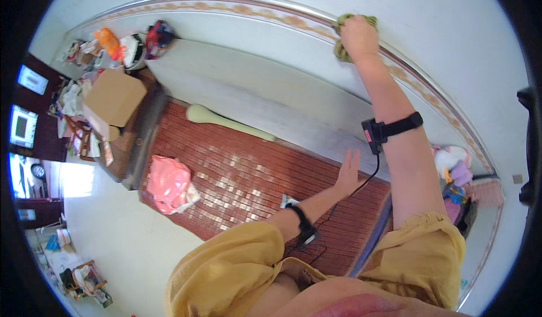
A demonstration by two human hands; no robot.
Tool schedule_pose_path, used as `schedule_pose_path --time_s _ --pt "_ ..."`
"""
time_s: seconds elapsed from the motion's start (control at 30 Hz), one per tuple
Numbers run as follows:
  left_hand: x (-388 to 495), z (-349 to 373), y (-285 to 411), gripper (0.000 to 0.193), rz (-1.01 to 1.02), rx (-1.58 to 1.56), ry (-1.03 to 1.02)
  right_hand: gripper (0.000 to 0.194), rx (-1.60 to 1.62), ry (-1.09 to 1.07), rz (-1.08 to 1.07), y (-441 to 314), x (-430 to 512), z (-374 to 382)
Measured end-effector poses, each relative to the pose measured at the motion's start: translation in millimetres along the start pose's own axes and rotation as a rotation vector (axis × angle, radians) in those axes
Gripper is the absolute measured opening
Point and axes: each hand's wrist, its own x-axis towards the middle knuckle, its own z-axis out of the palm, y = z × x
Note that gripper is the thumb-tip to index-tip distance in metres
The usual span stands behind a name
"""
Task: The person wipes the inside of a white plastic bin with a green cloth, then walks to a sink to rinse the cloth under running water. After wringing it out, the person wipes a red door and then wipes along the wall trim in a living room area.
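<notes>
A green cloth (344, 52) is bunched under my right hand (360, 37), which presses it against the shiny metal trim rail (296, 8) on the white wall. Below the rail runs a patterned border strip (237, 8). My left hand (350, 177) holds nothing; its fingers are spread in the air over the reddish-brown slatted mat (254, 164), near the pale board along the wall. Both forearms wear black straps with small devices, and a black cable hangs from the right one.
A pink plastic bag (169, 183) and a pale green long-handled object (228, 124) lie on the mat. A cardboard box (114, 96) and mixed items are piled at the left. Plush toys (453, 160) sit at the right. A pale board (254, 84) stands along the wall.
</notes>
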Motion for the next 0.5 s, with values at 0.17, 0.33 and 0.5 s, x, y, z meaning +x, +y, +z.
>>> schedule_pose_path --time_s 0.17,0.33,0.5 --pt "-29 -192 -71 0.094 -0.34 0.276 0.082 0.016 0.158 0.082 0.047 -95 54 2" --pt "63 -394 -127 0.103 -0.459 0.332 0.623 0.015 0.116 0.056 -0.004 -177 101 2" --pt "140 -512 -132 0.133 -0.92 0.157 0.646 0.015 0.093 0.076 -0.059 -244 142 7"
